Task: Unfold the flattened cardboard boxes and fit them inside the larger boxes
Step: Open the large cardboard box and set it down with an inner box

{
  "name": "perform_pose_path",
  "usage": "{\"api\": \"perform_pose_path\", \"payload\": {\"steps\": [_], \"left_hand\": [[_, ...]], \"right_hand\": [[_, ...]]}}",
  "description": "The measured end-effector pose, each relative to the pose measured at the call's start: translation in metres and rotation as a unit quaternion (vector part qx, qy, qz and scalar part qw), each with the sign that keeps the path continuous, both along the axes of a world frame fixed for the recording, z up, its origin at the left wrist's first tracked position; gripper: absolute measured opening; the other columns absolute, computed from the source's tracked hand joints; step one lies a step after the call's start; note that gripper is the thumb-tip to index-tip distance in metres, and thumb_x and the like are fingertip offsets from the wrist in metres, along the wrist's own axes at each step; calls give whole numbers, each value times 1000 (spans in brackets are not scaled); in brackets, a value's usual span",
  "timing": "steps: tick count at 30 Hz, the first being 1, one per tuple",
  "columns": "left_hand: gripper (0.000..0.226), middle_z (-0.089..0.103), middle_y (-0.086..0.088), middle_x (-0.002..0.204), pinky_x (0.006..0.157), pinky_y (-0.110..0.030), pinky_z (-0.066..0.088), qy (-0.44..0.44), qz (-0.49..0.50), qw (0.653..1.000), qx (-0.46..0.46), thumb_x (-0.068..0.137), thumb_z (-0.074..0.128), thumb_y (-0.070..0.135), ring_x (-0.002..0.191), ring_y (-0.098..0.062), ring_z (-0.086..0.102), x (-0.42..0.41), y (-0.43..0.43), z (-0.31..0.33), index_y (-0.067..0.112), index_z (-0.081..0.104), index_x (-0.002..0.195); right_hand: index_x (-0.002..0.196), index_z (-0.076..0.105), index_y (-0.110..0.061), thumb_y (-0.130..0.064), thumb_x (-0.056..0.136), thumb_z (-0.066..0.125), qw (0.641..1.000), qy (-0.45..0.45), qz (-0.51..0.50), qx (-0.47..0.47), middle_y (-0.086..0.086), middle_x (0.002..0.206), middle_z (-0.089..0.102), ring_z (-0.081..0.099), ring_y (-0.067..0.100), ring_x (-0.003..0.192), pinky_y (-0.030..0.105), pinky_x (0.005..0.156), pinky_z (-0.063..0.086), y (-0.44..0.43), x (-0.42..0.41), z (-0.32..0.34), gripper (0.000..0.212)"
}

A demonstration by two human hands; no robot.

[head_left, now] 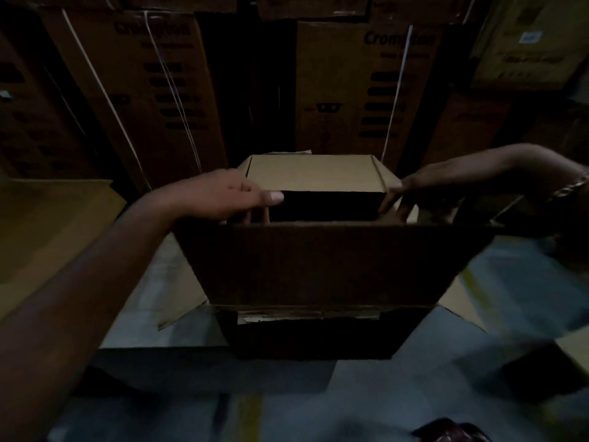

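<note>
2 hands (223, 196) grip corrugated box (318, 263).

Dim warehouse: wall of strapped, printed cartons (153, 84), concrete floor (366, 397).

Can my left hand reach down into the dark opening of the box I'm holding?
Probably yes. The left hand already grips the box at the opening's left edge, thumb over it; nothing visible blocks the way in.
</note>
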State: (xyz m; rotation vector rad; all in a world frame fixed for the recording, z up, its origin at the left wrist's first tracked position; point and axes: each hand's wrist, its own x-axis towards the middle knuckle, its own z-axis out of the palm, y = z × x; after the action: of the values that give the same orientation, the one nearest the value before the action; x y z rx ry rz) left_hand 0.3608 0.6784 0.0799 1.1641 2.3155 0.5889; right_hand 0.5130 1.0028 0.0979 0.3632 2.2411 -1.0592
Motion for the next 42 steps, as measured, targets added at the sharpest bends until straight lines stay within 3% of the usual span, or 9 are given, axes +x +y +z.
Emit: {"api": "perform_pose_path", "payload": {"steps": [4, 9, 12, 18, 27, 35, 38, 40, 42], "left_hand": [[50, 71, 11, 105, 95, -30, 54, -115, -125, 977, -130, 92, 52, 62, 99, -7, 67, 29, -32, -22, 26, 65, 125], [97, 50, 4, 147, 94, -17, 36, 57, -86, 977, -188, 74, 66, 76, 131, -14, 49, 31, -33, -117, 26, 36, 152], [104, 56, 4, 143, 92, -23, 43, 54, -45, 979, -192, 58, 62, 91, 125, -16, 55, 31, -32, -171, 32, 47, 142], [63, 71, -2, 116, 81, -30, 48, 256, 4, 951, -172, 80, 54, 79, 110, -24, 65, 40, -26, -211, 32, 66, 120], [69, 74, 0, 107, 74, -29, 49, 323, 2, 934, -155, 80, 46, 84, 101, -23, 69, 34, -27, -226, 30, 67, 117], [67, 73, 6, 110, 81, -32, 49, 204, -45, 962, -176, 73, 44, 87, 107, -17, 66, 19, -26, -225, 37, 64, 112], [77, 68, 16, 124, 97, -24, 46, -8, -66, 970, -232, 72, 32, 96, 116, -6, 61, 0, -15, -207, 41, 64, 116], [73, 50, 26, 142, 107, -10, 30, -199, -58, 946, -249, 86, 29, 85, 128, 5, 47, -21, 5, -196, 38, 60, 133], [87, 46, 17, 149, 106, -7, 29, -226, -49, 943, -239, 84, 28, 86, 133, 3, 44, -50, 40, -200, 27, 51, 145]], "right_hand": [[134, 54, -39, -75, 74, 64, 987, -85, 124, 58, -11, 127, 65, 63, 9, 116, 35, 96, 54, -32, 45, -13, 70], [149, 36, -25, -60, 90, 60, 949, -50, 163, 264, -7, 145, 45, 46, 15, 131, 22, 103, 35, -83, 59, -87, 73], [151, 33, -31, -72, 76, 67, 951, -14, 132, 279, -5, 150, 44, 46, 19, 133, 28, 102, 38, -87, 55, -153, 92], [120, 60, -37, -72, 82, 55, 882, 120, 74, 450, -10, 85, 61, 60, 12, 76, 27, 61, 47, -87, 57, -222, 52], [116, 64, -35, -69, 85, 55, 885, 141, 62, 440, -10, 81, 60, 60, 10, 73, 27, 64, 53, -86, 55, -223, 46], [76, 61, -22, -96, 69, 22, 969, -5, 87, 232, -8, 66, 56, 53, 5, 61, 24, 60, 40, -64, 22, -206, 84], [122, 65, -15, -95, 64, 25, 991, -93, 48, 78, 4, 119, 67, 63, 19, 106, 31, 96, 45, -35, -13, -211, 107], [144, 50, -21, -97, 62, 28, 992, -72, 70, 79, 1, 146, 52, 50, 20, 131, 31, 110, 35, -13, -47, -221, 114], [149, 42, -23, -97, 66, 34, 989, -12, 62, 136, 1, 154, 44, 44, 20, 138, 30, 114, 33, 12, -90, -239, 111]]}}
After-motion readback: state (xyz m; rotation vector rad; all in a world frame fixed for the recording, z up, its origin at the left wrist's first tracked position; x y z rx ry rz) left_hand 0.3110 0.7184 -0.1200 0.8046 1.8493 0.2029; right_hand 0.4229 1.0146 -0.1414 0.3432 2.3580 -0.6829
